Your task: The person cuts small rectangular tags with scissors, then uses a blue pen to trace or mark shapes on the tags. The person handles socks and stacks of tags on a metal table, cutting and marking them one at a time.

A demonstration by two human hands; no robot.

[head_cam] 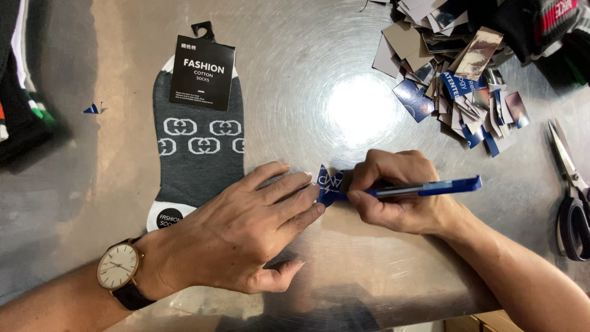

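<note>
I've got my left hand (246, 230) flat, fingers together, pinning a small blue card label (329, 184) on the metal table (295, 80) while my right hand (396, 190) pinches a blue utility knife (430, 187) against it, cut seemingly unfinished, grey sock (196, 147) already tagged beside.

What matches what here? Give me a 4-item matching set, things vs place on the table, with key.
1. sock
2. scissors
3. pile of card labels
4. blue pen

a. far right edge of the table
b. in the right hand
c. top right
d. flat on the left, partly under the left hand

Pairs: 1-d, 2-a, 3-c, 4-b
</note>
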